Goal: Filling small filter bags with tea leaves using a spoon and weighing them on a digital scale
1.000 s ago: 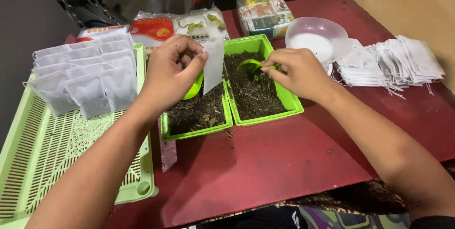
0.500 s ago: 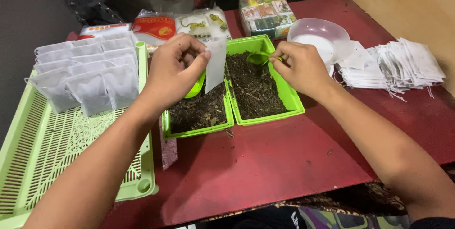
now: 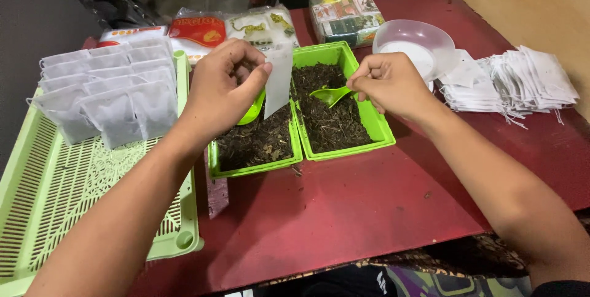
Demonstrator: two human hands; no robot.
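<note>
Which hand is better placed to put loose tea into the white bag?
Right. The right hand holds the green scoop over the tea tray; the left hand holds the bag.

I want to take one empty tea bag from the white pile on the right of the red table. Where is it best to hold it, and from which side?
Pinch a bag of the pile of empty tea bags at its outer right edge, coming from above and the right. The bags lie flat and overlap like fanned cards, so only the edges stand free; their strings hang toward the near table edge.
</note>
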